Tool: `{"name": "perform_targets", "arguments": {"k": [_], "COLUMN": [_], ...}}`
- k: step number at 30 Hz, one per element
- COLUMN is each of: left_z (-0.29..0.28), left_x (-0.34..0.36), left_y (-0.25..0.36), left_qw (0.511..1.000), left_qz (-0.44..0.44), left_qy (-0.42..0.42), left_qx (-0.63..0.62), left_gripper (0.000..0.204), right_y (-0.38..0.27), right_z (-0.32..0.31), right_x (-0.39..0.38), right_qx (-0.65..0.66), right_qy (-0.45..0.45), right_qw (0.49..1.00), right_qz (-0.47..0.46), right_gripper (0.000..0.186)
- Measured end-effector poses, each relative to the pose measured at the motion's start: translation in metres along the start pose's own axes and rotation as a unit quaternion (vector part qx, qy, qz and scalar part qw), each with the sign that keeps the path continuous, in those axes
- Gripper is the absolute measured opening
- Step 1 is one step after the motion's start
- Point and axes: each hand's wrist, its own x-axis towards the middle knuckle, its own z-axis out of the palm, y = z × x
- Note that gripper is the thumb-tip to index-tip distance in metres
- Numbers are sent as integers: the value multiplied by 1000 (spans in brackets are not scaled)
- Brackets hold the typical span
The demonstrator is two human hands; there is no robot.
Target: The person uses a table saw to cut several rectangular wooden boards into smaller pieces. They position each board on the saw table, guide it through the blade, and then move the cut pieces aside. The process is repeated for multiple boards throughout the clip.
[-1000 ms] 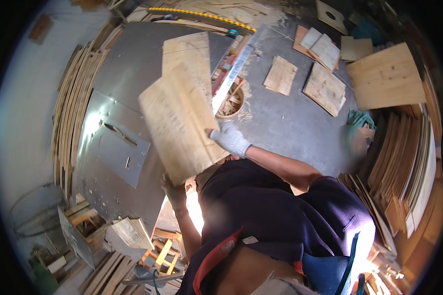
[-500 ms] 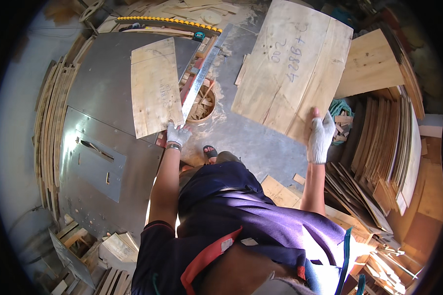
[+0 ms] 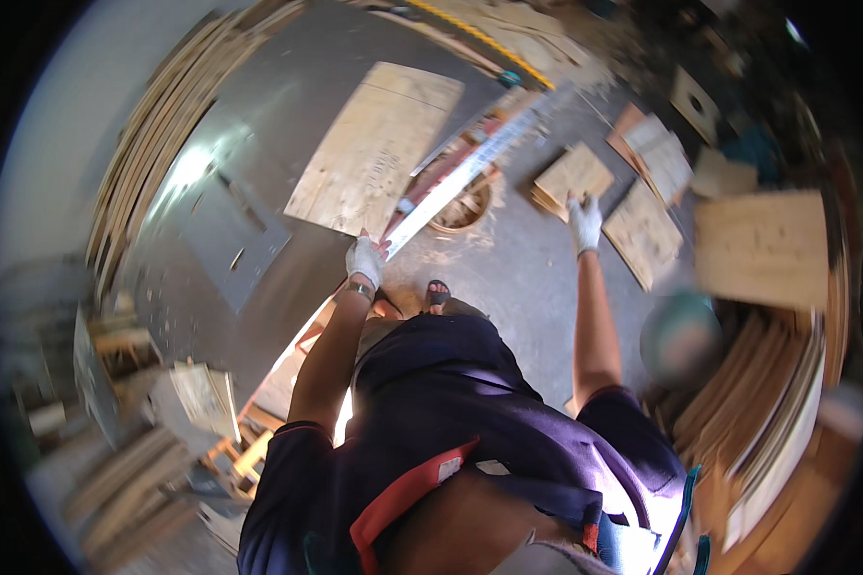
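A grey metal table [image 3: 259,144] fills the upper left of the frame, with a concrete floor [image 3: 518,278] at centre strewn with plywood offcuts [image 3: 642,206] toward the upper right. Stacked boards [image 3: 777,402] line the right edge. The gloved left hand [image 3: 364,261] is closed on the near corner of a plywood sheet [image 3: 374,149] lying flat on the table, beside a long metal straightedge [image 3: 470,172]. The gloved right hand [image 3: 584,220] hangs open and empty, fingers spread, above the floor at upper centre.
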Motion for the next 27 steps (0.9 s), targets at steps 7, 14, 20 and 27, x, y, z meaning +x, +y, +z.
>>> {"name": "perform_targets", "arguments": {"k": [7,14,20,27], "left_z": [-166,-336,-360,-241], "left_x": [-84,-169,-172,-143], "left_y": [75,122,96,31], "left_qw": [958,868,575,635], "left_qz": [195,362,185,342], "left_qy": [191,340,570,234], "left_qx": [-91,-12,558,653], "left_gripper": [4,24,59,118], "right_y": [-31,-121,-159,-173], "right_z": [152,186,201,227], "right_x": [-96,-167,-187,-219], "right_qx": [44,-72,-178,-357], "right_qy": [-260,-412,-468,-495], "right_qw": [961,864,755,580], "right_qz": [-84,-280,-424,-540], "right_gripper": [50,67,85,105]}}
